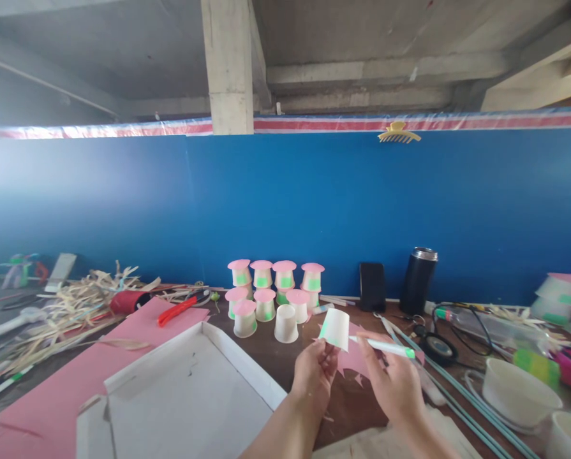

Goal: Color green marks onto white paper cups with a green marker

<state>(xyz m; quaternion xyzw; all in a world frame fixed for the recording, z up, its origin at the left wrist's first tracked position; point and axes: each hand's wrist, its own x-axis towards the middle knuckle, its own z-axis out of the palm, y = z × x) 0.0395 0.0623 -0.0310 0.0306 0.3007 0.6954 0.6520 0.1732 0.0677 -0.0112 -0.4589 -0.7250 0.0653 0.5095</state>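
Observation:
My left hand (316, 373) grips a white paper cup (335, 326) near its rim, upside down and tilted, with a green patch low on its left side. In my right hand (394, 376) is a white marker with a green end (385, 346), its tip pointing left at the cup's side; whether it touches cannot be made out. Just beyond stands a plain upturned paper cup (286, 324). Around it are several cups topped with pink paper discs (245, 319) and marked green, some stacked. Cut pink paper (356, 357) lies behind my hands.
A white shallow box (184, 395) and pink sheets (69, 382) lie left, with a red cutter (177, 310) and wood strips (98, 293). Rightward are a black phone (372, 287), a black flask (418, 280), blue rods (462, 389), a tape roll (438, 347) and white bowls (519, 392). A blue partition (314, 204) stands behind.

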